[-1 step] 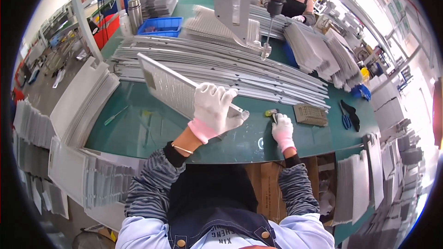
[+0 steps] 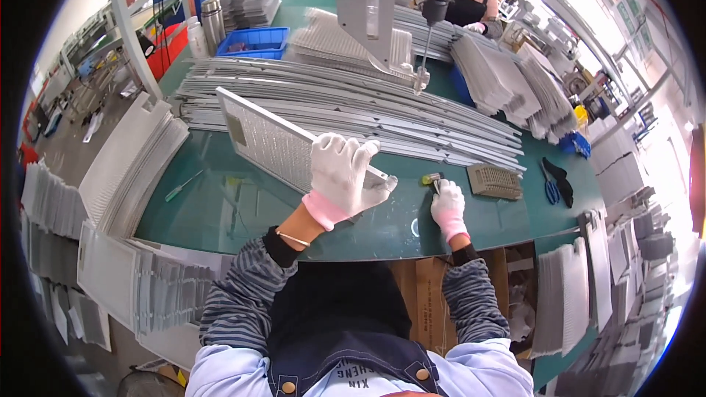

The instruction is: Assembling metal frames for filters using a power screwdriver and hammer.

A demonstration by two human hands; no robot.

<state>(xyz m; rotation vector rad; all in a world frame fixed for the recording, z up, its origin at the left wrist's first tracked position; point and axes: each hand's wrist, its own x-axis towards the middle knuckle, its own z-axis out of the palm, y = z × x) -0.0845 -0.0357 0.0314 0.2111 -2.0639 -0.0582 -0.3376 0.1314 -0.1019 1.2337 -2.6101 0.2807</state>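
Note:
My left hand (image 2: 340, 176), in a white knitted glove with a pink cuff, is closed over the upper edge of a silver-framed mesh panel (image 2: 276, 145). The panel is tilted up on the green table, its far corner raised to the left. My right hand (image 2: 448, 209), gloved the same way, rests low over the table with curled fingers around a small tool with a yellow-green handle end (image 2: 431, 177); the rest of it is hidden. Just right of that hand sits a grey-beige slotted block (image 2: 494, 181).
Long metal strips (image 2: 323, 112) lie across the table behind the panel. A drill-like spindle (image 2: 439, 0) hangs above. Mesh panel stacks (image 2: 125, 169) stand left. Blue-handled scissors (image 2: 551, 190) lie right, a green screwdriver (image 2: 176, 191) left. A blue bin (image 2: 254, 43) and a co-worker (image 2: 471, 7) are farther back.

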